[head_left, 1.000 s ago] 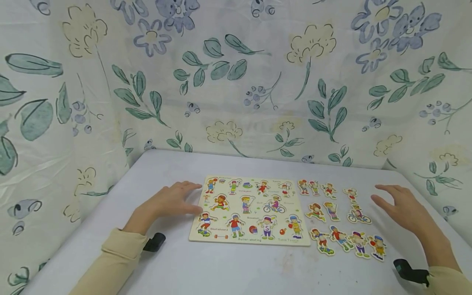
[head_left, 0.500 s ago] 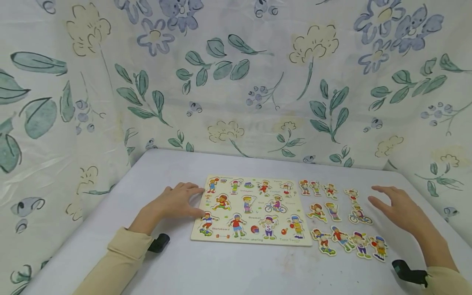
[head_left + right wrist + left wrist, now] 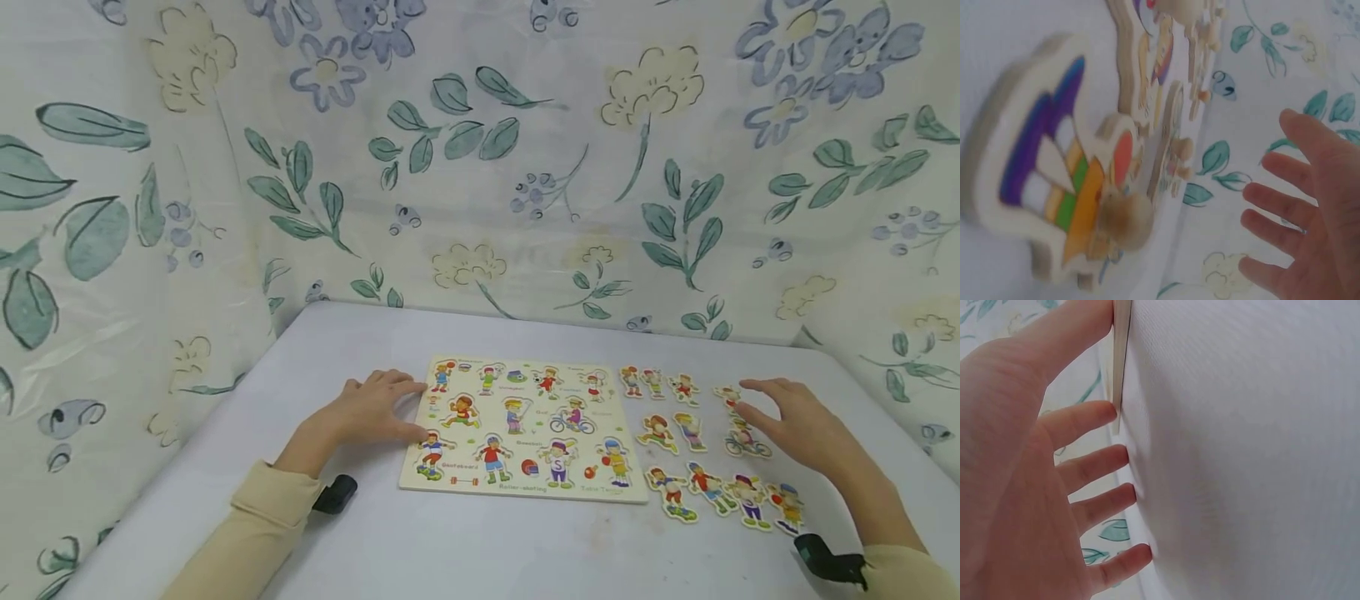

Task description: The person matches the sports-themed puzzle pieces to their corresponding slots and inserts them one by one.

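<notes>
Looks like a screened-off tabletop nook tbh, with floral-print sheeting (image 3: 465, 200) hanging behind and along both sides of a white table (image 3: 487, 546), can't tell if it's someone's home.

Comes to one board (image 3: 525, 457) with eleven figures (image 3: 513, 415). Adds eleven loose pieces (image 3: 688, 432) at its three o'clock, in rows of four, three and four. Includes one left hand (image 3: 371, 408) at nine, one right hand (image 3: 806, 429) at three.
</notes>
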Available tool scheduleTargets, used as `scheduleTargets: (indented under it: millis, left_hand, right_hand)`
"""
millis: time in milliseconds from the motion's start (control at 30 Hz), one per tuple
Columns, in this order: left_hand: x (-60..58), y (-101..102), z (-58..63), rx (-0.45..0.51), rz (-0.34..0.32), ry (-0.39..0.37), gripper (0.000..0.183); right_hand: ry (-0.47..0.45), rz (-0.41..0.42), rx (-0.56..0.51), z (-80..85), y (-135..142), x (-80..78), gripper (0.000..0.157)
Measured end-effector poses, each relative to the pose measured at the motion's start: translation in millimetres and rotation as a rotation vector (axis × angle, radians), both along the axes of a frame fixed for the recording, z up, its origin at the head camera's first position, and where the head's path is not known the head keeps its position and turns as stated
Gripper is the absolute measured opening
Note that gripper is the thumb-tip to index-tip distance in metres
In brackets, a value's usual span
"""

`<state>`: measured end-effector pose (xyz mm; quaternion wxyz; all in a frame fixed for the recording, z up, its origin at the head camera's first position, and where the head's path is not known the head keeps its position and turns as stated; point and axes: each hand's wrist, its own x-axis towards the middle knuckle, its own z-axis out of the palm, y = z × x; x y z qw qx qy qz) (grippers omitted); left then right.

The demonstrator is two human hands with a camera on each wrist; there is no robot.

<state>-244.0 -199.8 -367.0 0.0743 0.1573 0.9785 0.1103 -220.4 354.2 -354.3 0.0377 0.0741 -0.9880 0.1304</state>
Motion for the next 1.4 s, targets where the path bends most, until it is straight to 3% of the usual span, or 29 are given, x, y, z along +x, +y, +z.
scheduleTargets:
  millis: [833,1400]
  left_hand:
    - [-0.6,0.4,-0.5,-0.012,0.006,-0.008,0.083]
    - [1.1,2.2,1.6,-0.010,0.015,-0.016,0.082]
  right_hand:
    - [-0.030,0.015,-0.015,-3.5,-28.0,-9.8,0.066]
    - [-0.028,0.065,-0.054,-0.9,-47.6,-20.3,0.059]
